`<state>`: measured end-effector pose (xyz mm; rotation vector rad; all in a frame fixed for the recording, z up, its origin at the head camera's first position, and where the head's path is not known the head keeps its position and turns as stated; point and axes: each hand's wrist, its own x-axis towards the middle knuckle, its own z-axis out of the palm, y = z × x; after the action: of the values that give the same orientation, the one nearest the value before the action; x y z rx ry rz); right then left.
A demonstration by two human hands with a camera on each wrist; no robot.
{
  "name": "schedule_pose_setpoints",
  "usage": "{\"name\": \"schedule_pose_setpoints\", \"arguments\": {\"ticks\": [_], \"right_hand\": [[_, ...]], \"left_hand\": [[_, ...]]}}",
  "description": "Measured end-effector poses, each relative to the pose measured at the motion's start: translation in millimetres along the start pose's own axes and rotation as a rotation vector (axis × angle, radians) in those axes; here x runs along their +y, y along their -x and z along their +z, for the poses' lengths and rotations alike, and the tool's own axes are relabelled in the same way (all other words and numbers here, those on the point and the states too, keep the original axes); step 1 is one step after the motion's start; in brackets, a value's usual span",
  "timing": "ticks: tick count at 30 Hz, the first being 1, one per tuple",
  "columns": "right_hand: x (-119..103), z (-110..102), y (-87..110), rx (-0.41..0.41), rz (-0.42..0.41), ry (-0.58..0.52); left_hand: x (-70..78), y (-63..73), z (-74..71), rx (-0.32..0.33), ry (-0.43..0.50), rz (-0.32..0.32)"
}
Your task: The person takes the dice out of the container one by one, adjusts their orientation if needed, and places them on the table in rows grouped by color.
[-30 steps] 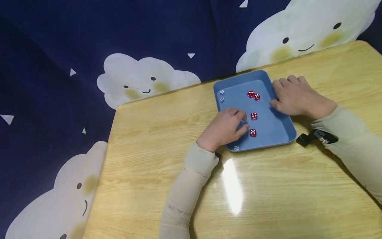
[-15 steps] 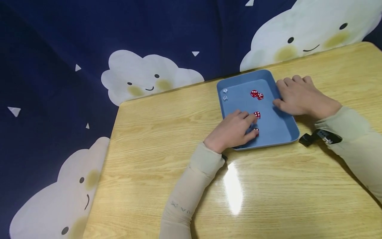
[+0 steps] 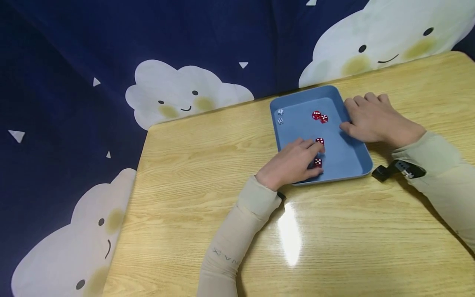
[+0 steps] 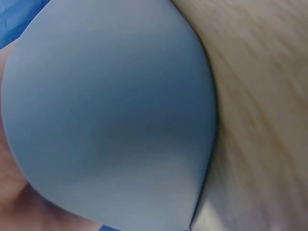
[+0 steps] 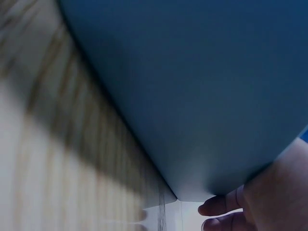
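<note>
Here, front red die (image 3: 318, 162) lies in blue tray (image 3: 343, 159), between parted thumb and forefinger of left hand (image 3: 293, 162); fingers bent, apparently gripping nothing. Right hand (image 3: 378, 120), farther off, grips tray's right rim.

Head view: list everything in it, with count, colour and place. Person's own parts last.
Table: 1, pale wood, across the view
Tray: 1, blue, on the table
Red dice: 4, red with white pips, in the tray
Pale dice: 2 visible, whitish, tray's far left corner
Cloth: 1, dark blue, beyond the table
Clouds: 3, white, on the cloth
Triangles: several, white, on the cloth
Sleeves: 2, pale beige, from bottom and right
Wrist devices: 2, black, at the cuffs
Left hand: 1, bare, over the tray
Right hand: 1, bare, gripping tray's right rim
</note>
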<state>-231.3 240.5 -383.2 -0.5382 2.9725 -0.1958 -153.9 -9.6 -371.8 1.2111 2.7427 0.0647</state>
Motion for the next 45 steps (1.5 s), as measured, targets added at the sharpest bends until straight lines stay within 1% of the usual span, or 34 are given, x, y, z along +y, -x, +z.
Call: {"name": "schedule_pose_setpoints", "arguments": {"ticks": [3,5,12,19,32,37,40,45], "right_hand": [[0.5,0.8,0.3,0.013,0.000,-0.002],[0.7,1.1,0.5,0.023,-0.001,-0.003],[1.0,1.9,0.4,0.040,-0.009,0.001],[1.9,1.8,0.4,0.040,-0.011,-0.009],[1.4,1.2,0.2,0.040,-0.010,-0.015],[1.4,0.9,0.2,0.038,-0.010,-0.015],[1.4,1.4,0.1,0.024,-0.006,-0.014],[1.1,1.4,0.4,0.010,-0.005,-0.019]], "left_hand": [[1.0,-0.4,0.4,-0.017,-0.007,-0.006],[1.1,0.2,0.5,-0.019,-0.011,0.001],[1.1,1.9,0.3,-0.006,-0.012,0.027],[1.2,1.2,-0.6,-0.003,-0.009,0.044],[-1.3,0.5,-0.8,-0.011,0.024,0.039],[-1.5,0.2,0.1,-0.003,0.044,0.030],[-2.7,0.6,0.2,0.009,0.062,0.035],[-7.3,4.0,-4.1,0.033,0.145,0.021]]}}
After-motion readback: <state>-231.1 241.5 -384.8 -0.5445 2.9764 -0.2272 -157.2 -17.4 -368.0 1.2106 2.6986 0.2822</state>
